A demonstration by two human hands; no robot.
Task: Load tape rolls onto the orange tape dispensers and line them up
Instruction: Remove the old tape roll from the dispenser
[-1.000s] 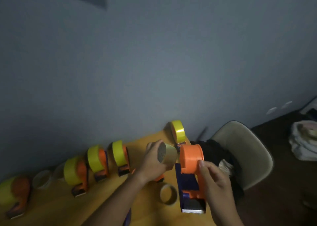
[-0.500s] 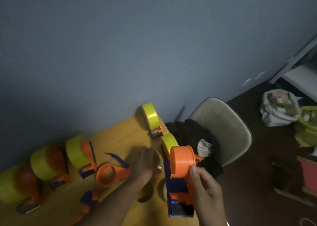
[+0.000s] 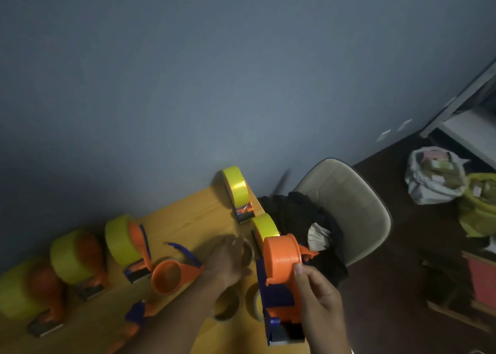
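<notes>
Right hand (image 3: 318, 297): wrapped round the body of an empty orange dispenser (image 3: 281, 278), thumb against the bare hub, blade end toward the camera. Held above the table edge, hub exposed, presumably so a roll can slide on.

Left hand (image 3: 228, 262): reaching over the table (image 3: 188, 219) onto a pale tape roll (image 3: 245, 254) just beside the held dispenser. Blurred; grip on the roll cannot be told, fingers appear curved over it.

Two more loose rolls (image 3: 226, 304) on the table under the left forearm, near the dispenser's base. Second empty dispenser (image 3: 171, 274) lying on its side, left of the hand, awaiting loading.

Loaded dispensers with yellow tape: three in a row (image 3: 77, 259) along the left, set side by side, likely the finished line. Two further ones (image 3: 237, 192) near the table's far corner, apart from that row.

Beyond the table edge: chair (image 3: 349, 206) carrying dark cloth.
</notes>
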